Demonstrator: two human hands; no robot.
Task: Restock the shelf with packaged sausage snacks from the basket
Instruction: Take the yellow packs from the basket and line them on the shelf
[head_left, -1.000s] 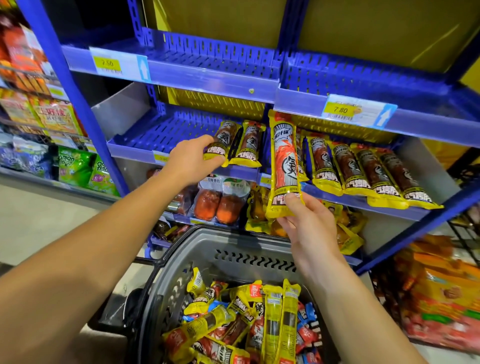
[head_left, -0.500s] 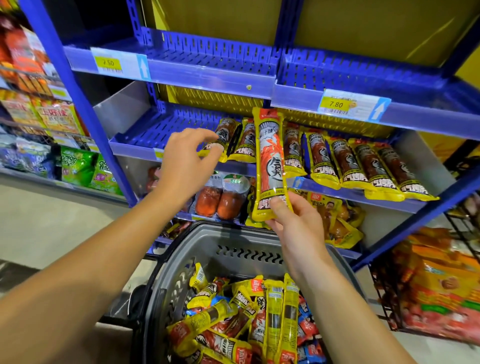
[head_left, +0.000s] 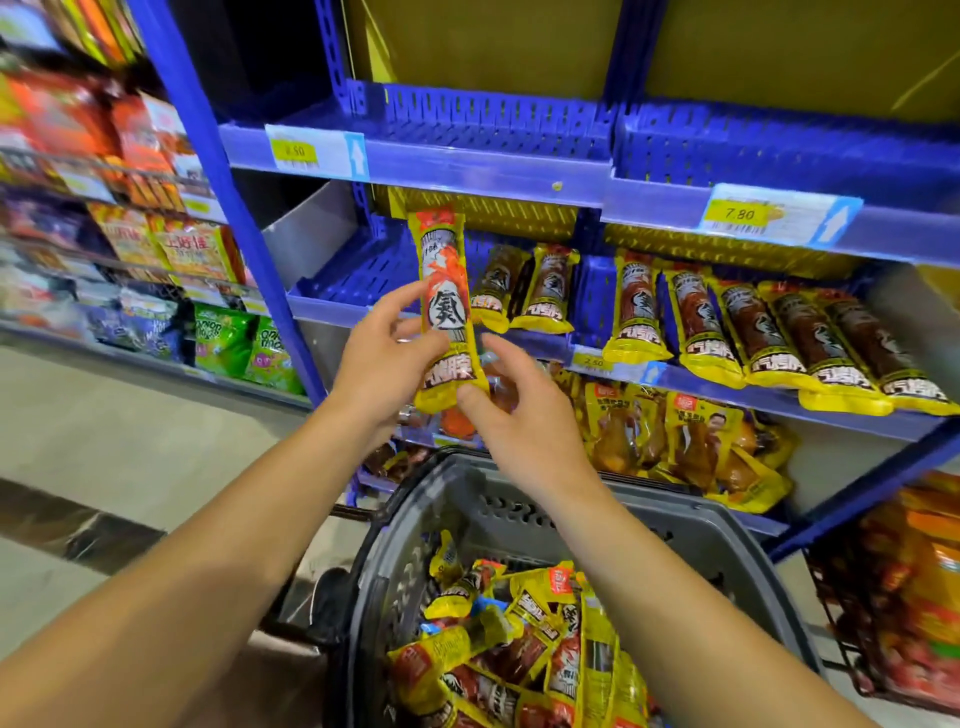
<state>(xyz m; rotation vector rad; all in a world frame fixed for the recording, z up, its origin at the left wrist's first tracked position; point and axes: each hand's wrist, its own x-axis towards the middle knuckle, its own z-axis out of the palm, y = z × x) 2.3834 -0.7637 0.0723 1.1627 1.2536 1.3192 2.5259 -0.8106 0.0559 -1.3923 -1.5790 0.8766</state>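
A yellow and red sausage snack pack (head_left: 445, 306) stands upright in the air in front of the blue middle shelf (head_left: 358, 270). My right hand (head_left: 524, 421) pinches its lower end, thumb on the front. My left hand (head_left: 382, 364) grips its left side. Two brown sausage packs (head_left: 524, 288) lie on the shelf just behind it, and several more (head_left: 753, 332) lie in a row to the right. The grey basket (head_left: 727, 525) below my arms holds several more packs (head_left: 519, 639).
The upper blue shelf (head_left: 467, 156) carries price tags, one reading 7.80 (head_left: 740, 214). Yellow bags of meat snacks (head_left: 691, 441) fill the lower shelf. Green and orange snack bags (head_left: 223, 338) line the shelving at the left. A wire rack of orange packets (head_left: 914, 597) stands at the right.
My left hand left the packs on the shelf and came onto the held pack. My right hand carried that pack leftward, in front of the shelf's left section.
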